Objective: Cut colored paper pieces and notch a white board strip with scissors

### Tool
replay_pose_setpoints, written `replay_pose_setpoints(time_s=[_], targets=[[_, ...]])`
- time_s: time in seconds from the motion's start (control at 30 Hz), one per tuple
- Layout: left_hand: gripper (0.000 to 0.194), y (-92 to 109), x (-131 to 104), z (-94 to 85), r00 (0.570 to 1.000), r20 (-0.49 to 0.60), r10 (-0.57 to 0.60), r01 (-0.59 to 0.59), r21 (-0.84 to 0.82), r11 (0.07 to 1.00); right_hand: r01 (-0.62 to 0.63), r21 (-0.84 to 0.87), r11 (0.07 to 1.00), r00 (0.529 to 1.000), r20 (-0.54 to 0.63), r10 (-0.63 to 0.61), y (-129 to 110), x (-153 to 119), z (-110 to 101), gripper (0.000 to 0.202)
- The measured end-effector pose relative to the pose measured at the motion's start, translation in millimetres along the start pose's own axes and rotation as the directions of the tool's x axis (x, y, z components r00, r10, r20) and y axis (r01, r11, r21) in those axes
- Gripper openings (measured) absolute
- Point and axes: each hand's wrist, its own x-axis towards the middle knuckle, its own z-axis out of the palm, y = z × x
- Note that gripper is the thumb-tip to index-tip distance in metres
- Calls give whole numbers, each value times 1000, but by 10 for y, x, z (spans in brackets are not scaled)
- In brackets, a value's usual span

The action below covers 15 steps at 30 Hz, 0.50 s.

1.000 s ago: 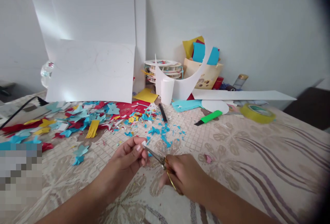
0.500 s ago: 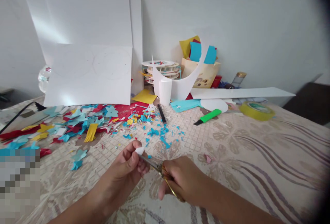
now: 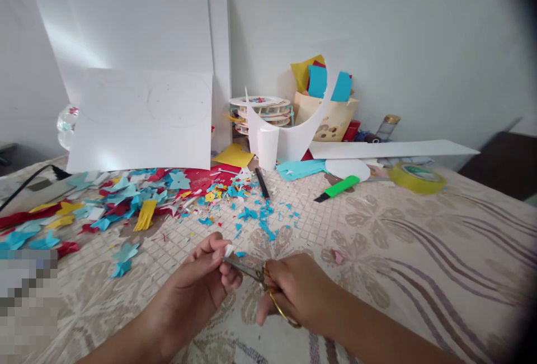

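Note:
My left hand (image 3: 205,274) pinches a small piece of white paper (image 3: 229,250) between thumb and index finger, above the patterned tablecloth. My right hand (image 3: 296,291) is wrapped round gold-handled scissors (image 3: 247,268), with the thumb by the lower loop. The blades point left, and their tips meet the white paper at my left fingertips. Whether the blades are slightly apart is hard to make out. Just beyond my hands lie small blue paper scraps (image 3: 264,224).
Coloured paper cut-outs (image 3: 126,202) are heaped on the left. A green cutter knife (image 3: 342,188), a black pen (image 3: 262,184) and a yellow tape roll (image 3: 417,178) lie farther back. White boards (image 3: 142,118) and a white cup (image 3: 267,149) stand by the wall.
The white paper has turned in my left fingers, and less of it shows. The scissor tips have dropped slightly beneath it. My right hand has barely moved.

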Motion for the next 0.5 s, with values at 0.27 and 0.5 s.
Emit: replay_pose_setpoints(time_s=[0.27, 0.5], targets=[[11, 45, 10, -33, 996, -31, 82, -78, 99, 992, -19, 31, 999, 1000, -8, 19, 66, 6, 55, 8], [7, -16, -19, 37, 991, 116, 71, -90, 176, 980, -85, 153, 985, 977, -181, 112, 213, 91, -1, 18]])
